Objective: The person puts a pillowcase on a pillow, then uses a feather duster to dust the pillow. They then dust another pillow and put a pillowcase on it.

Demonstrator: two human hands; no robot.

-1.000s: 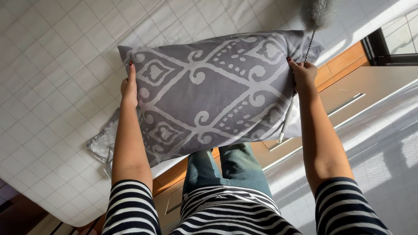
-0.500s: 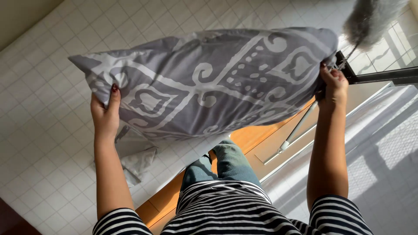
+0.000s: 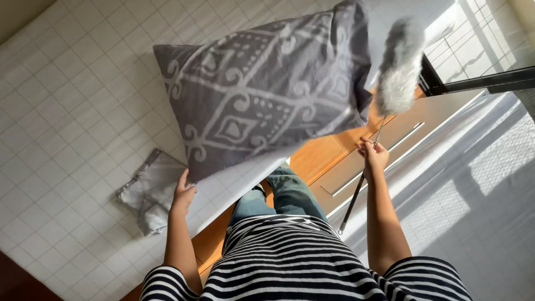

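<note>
A grey pillow (image 3: 262,89) with a pale ornamental pattern hangs in the air over the white quilted mattress (image 3: 72,100), tilted with one corner down. My left hand (image 3: 183,192) touches its lowest corner, fingers spread. My right hand (image 3: 372,155) is off the pillow and grips the thin metal handle of a fluffy grey-white duster (image 3: 397,67), whose head points up beside the pillow's right edge.
A crumpled grey pillowcase (image 3: 149,190) lies on the mattress near its edge. The wooden bed frame (image 3: 329,156) runs below the mattress. A sheer white curtain (image 3: 479,189) hangs at the right, beside a sunlit window (image 3: 490,39).
My right hand has let go of the pillow and now holds only the duster. The pillow has swung up and left, and my left hand has slipped to its lower corner.
</note>
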